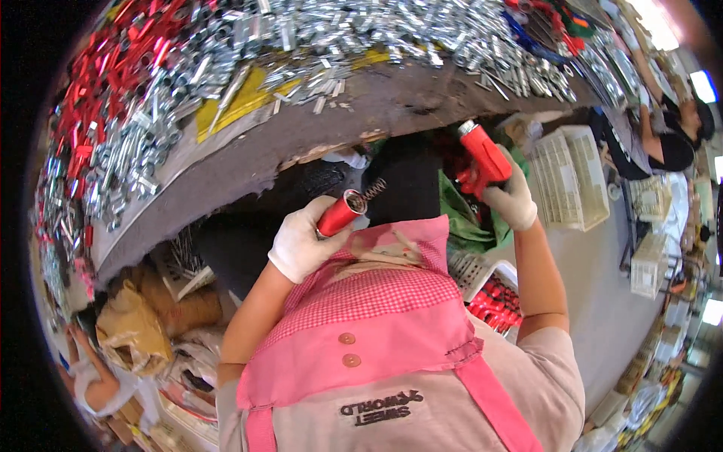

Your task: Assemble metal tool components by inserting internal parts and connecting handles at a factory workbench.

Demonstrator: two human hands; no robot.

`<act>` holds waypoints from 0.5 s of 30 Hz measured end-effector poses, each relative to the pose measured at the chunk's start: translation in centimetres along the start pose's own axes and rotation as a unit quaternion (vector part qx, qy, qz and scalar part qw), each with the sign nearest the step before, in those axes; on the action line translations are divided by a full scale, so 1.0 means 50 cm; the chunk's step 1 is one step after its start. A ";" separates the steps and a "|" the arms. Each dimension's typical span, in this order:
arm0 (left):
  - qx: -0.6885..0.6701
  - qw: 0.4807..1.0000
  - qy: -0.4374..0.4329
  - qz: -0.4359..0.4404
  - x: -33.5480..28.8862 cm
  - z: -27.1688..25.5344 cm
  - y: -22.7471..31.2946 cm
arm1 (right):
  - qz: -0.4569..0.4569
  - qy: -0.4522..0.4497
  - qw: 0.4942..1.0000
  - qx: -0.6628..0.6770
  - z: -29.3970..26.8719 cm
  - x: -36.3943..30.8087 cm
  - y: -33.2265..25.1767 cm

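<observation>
White-gloved left hand [301,239] was wrapped around a shiny red metal cylindrical tube [337,216], open end tilted up and right; thin dark coiled metal spring [376,187] stuck out at that end, couldn't tell if seated inside; white-gloved right hand [514,197] was closed around a red, silver-tipped pistol-shaped body [487,156], well apart from the tube; both parts were on the wearer's side of the grey-brown worktop [361,109]; step looked like handling two separate parts; next move seemed to call for a steady tube, spring kept from slipping.
</observation>
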State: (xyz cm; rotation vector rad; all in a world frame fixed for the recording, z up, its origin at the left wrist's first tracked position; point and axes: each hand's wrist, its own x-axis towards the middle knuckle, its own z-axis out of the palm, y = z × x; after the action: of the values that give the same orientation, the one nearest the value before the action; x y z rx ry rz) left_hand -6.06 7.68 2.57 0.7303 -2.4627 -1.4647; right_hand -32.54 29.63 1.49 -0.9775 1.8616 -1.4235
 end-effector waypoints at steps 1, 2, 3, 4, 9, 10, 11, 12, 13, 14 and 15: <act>0.013 1.000 -0.014 0.006 -0.012 -0.015 -0.001 | 0.022 -0.062 0.993 0.098 0.024 0.005 -0.035; 0.025 0.999 -0.028 0.010 -0.024 -0.028 -0.006 | 0.067 -0.054 0.984 0.155 0.058 0.007 -0.075; 0.054 0.998 -0.025 0.009 -0.036 -0.040 -0.013 | 0.065 -0.122 0.978 0.155 0.066 0.017 -0.087; 0.055 0.998 -0.012 0.000 -0.053 -0.049 -0.018 | 0.059 -0.189 0.968 0.155 0.076 0.028 -0.099; 0.114 0.991 -0.059 -0.021 -0.112 -0.070 -0.031 | -0.013 -0.411 0.908 -0.081 0.153 0.101 -0.146; 0.102 0.991 -0.082 -0.032 -0.119 -0.069 -0.037 | -0.027 -0.454 0.881 -0.129 0.171 0.109 -0.147; 0.082 0.991 -0.104 -0.008 -0.127 -0.064 -0.053 | -0.018 -0.489 0.862 -0.133 0.189 0.112 -0.147; 0.061 0.990 -0.126 0.015 -0.135 -0.058 -0.068 | -0.015 -0.495 0.858 -0.134 0.209 0.113 -0.147; 0.004 0.972 -0.224 -0.067 -0.137 -0.056 -0.070 | -0.050 -0.522 0.835 -0.168 0.229 0.113 -0.148; -0.038 0.968 -0.242 -0.054 -0.141 -0.044 -0.084 | -0.085 -0.546 0.809 -0.201 0.246 0.112 -0.148; -0.081 0.961 -0.260 -0.042 -0.147 -0.028 -0.101 | -0.110 -0.569 0.790 -0.198 0.262 0.111 -0.148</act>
State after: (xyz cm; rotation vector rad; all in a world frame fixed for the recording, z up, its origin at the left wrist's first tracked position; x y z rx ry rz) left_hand 2.42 8.27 -0.46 0.4629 -2.6415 -2.0861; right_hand -23.55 16.87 5.27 -1.7668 1.0875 -0.2613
